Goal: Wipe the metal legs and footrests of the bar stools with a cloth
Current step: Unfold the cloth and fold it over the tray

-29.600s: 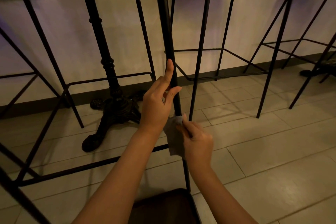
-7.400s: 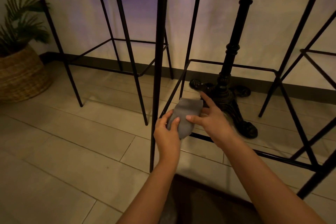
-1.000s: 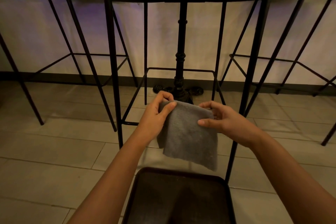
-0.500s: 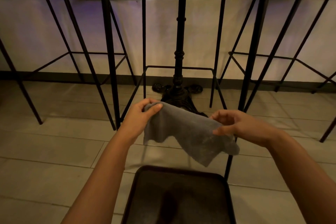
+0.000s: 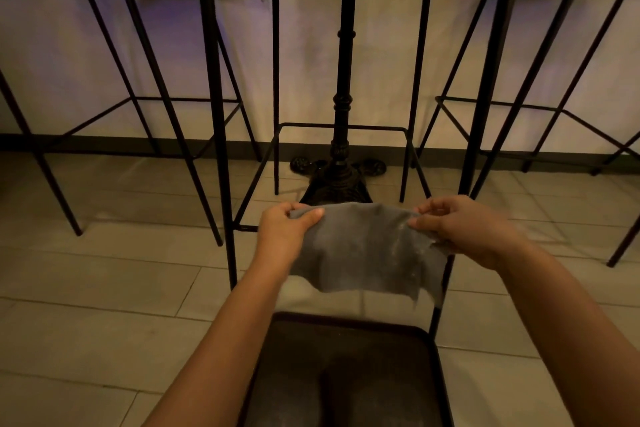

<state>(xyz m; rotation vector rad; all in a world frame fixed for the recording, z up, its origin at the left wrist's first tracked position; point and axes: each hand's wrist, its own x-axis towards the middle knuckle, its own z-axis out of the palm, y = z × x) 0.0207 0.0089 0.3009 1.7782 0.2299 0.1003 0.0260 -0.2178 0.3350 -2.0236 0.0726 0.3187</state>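
Cloth [image 5: 363,246], stretched flat before the stool leg [image 5: 221,135]: my left hand [image 5: 282,229] and right hand [image 5: 460,229] pinch its upper corners; pale specks, possibly dust.

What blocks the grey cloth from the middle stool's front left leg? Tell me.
Nothing visible does. The grey cloth hangs spread between the left hand and right hand, which pinch its top corners. The thin black metal front left leg stands left of the left hand, open floor between.

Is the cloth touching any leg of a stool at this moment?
No, the cloth hangs spread in the air between the left hand and the right hand, wrapped around no leg.
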